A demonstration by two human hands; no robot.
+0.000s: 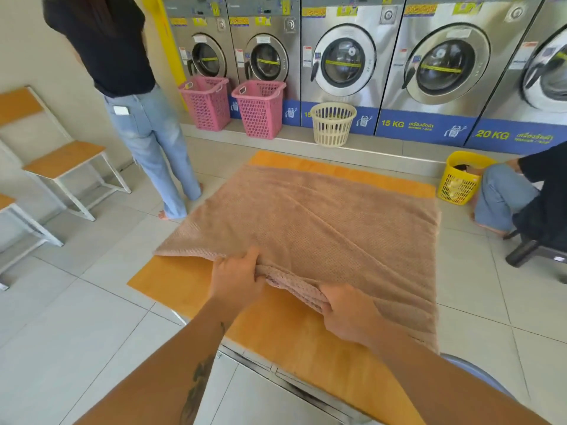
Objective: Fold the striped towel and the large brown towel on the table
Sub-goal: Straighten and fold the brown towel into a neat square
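Observation:
The large brown towel (322,222) lies spread over most of the orange table (181,283), with a waffle texture and a few creases. Its near edge is bunched into a thick roll between my hands. My left hand (236,277) grips that bunched edge from the left, fingers curled over the fabric. My right hand (346,314) grips the same edge a little to the right, fingers tucked under the fold. No striped towel shows anywhere in view.
A person in jeans (144,130) stands left of the table; another (521,194) sits at the right by a yellow basket (460,179). Two pink baskets (233,105) and a cream basket (333,124) stand before the washing machines (346,56). Chairs (64,161) stand left.

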